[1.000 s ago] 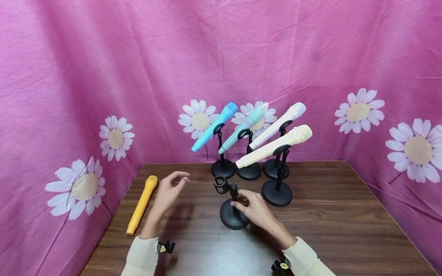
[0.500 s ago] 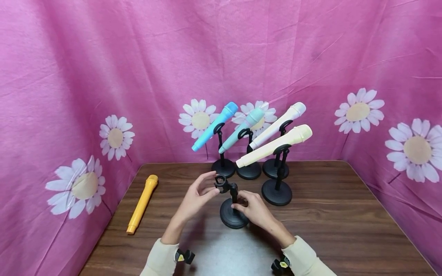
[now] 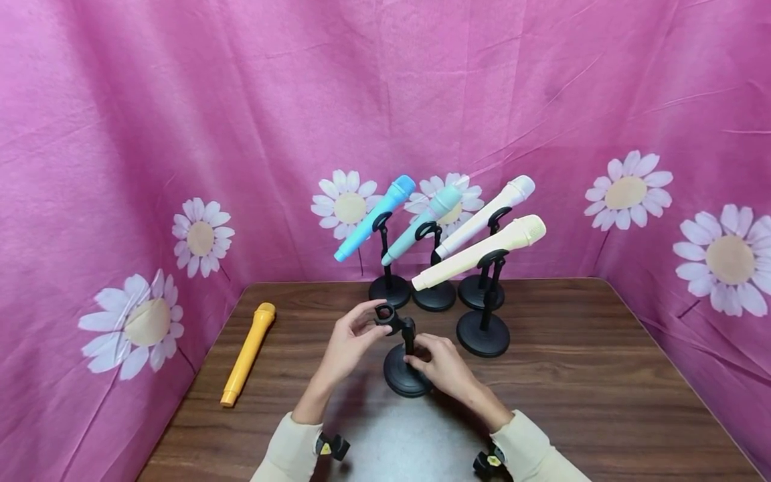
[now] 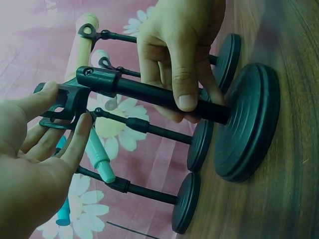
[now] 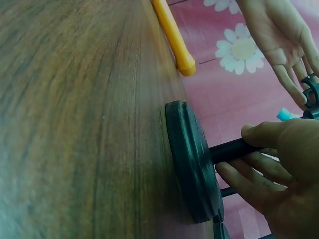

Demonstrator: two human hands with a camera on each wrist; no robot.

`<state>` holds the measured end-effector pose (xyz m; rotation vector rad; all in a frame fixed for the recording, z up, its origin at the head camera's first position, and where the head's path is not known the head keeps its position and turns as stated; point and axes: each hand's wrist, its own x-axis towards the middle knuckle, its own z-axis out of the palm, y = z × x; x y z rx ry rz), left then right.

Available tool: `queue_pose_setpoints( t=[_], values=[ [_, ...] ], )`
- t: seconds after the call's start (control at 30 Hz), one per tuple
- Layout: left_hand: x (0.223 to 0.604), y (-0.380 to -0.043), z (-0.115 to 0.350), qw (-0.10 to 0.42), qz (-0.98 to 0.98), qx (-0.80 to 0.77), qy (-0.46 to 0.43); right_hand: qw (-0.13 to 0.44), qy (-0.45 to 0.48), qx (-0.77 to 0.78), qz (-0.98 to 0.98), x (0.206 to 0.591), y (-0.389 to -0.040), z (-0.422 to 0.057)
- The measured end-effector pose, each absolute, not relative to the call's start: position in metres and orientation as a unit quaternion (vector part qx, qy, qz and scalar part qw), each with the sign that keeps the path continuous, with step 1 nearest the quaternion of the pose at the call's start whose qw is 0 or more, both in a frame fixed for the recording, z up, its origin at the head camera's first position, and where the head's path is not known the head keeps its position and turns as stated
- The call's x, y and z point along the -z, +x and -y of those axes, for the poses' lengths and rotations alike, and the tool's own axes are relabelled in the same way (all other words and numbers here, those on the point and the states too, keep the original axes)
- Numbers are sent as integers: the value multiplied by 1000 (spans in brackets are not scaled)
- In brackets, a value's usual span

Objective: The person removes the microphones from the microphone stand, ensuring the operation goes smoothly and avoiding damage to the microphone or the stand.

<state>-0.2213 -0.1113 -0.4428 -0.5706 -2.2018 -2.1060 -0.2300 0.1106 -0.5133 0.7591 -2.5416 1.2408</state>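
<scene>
A black microphone stand (image 3: pixel 405 375) with a round base stands on the table in front of me, its clip holding nothing. My left hand (image 3: pixel 348 345) pinches that clip (image 4: pixel 70 102) between thumb and fingers, as the left wrist view shows closely. Lower down, my right hand (image 3: pixel 442 361) grips the stand's upright pole (image 5: pixel 234 149) just above the base. A yellow microphone (image 3: pixel 248 355) lies on the table to the left, apart from both hands.
Behind the stand, several more black stands hold a blue microphone (image 3: pixel 375 219), a mint microphone (image 3: pixel 421 225), a white microphone (image 3: pixel 485 217) and a cream microphone (image 3: pixel 478 253). A pink flowered cloth (image 3: pixel 385 87) hangs around the wooden table (image 3: pixel 602 388).
My left hand has moved right from beside the yellow microphone to the stand's clip and taken hold of it. The right hand keeps its grip on the pole.
</scene>
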Motion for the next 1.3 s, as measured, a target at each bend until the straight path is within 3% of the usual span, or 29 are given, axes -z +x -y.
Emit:
queue_pose_setpoints(
  t=[0.53, 1.3],
  values=[
    [436, -219, 88, 10, 684, 703, -195, 178, 258, -392, 865, 505, -221, -130],
    [421, -230, 4, -7, 662, 710, -241, 241, 157, -331, 899, 491, -207, -205]
  ],
)
